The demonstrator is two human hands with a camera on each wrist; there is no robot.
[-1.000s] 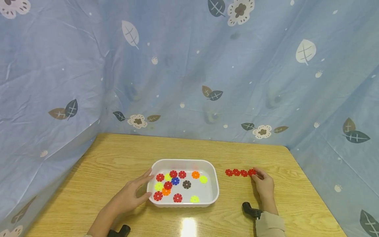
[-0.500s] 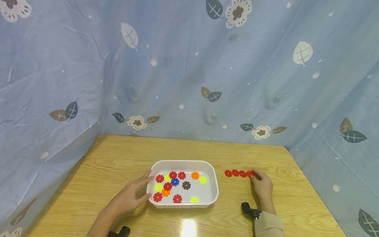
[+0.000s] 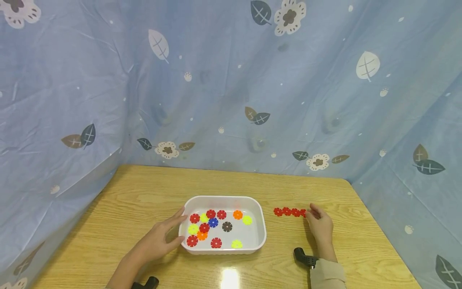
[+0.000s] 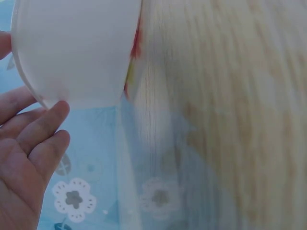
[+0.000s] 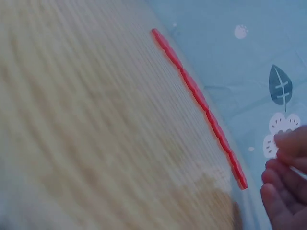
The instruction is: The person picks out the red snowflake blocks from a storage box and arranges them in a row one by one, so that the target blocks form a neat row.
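Note:
A row of several red snowflake discs [image 3: 286,211] lies flat on the table, right of a white plastic tray [image 3: 262,216]. My right hand [image 3: 321,228] is at the right end of this row, its thumb covering part of the last disc in the head view. The right wrist view has the red row [image 5: 206,108] edge-on, with the loosely bent right fingers [image 5: 276,191] apart from it and nothing seen between them. My left hand [image 3: 157,239] rests against the tray's left end. Its spread thumb and fingers touch the rim; the left wrist view shows fingertips [image 4: 60,109] there.
Inside the tray lie loose snowflake discs in red, yellow, orange, blue [image 3: 213,222] and dark brown [image 3: 227,226]. The wooden table [image 3: 151,180] ends at a blue patterned curtain [image 3: 216,80] behind and on both sides.
My right fingers, earlier on the last red disc, have come slightly off it. The row's right end sits a little further left. My left hand keeps its place on the tray.

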